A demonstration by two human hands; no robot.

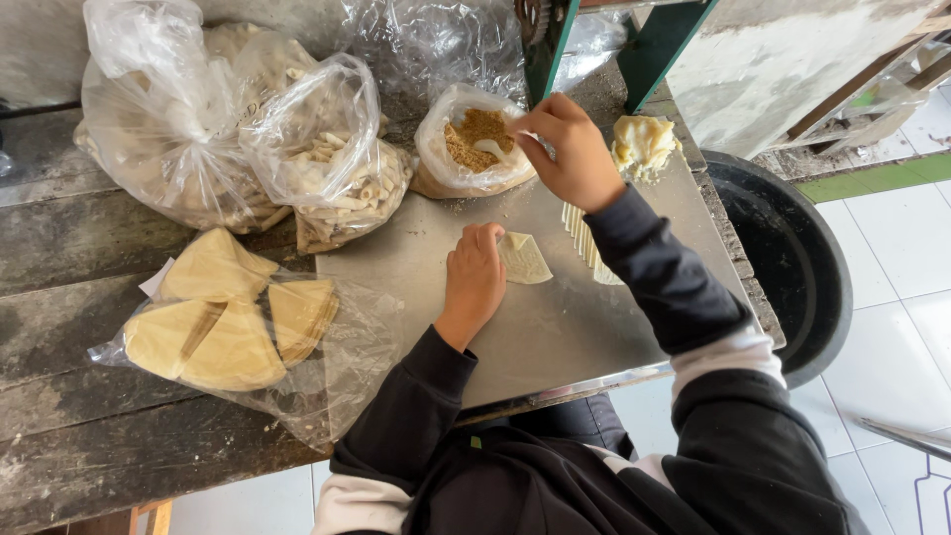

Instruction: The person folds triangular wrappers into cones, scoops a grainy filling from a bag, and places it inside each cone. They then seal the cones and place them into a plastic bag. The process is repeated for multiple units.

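My left hand (pixel 474 275) rests on a metal sheet (pixel 555 327), its fingers pinning a pale triangular dough wrapper (pixel 523 260). My right hand (pixel 565 149) is raised over an open plastic bag of brown crumbly filling (pixel 474 139), fingers pinched on what looks like a white spoon (pixel 492 149) lying in the filling. A row of cut wrappers (pixel 584 238) stands on edge under my right forearm. A lump of pale dough (pixel 642 144) sits at the sheet's far right.
Plastic bags of rolled snacks (pixel 337 183) and a larger bag (pixel 168 139) stand at the back left. A bag of wedge-shaped wrapper stacks (pixel 233 322) lies on the dark wooden table (pixel 59 396). A black tub (pixel 792 263) stands on the tiled floor, right.
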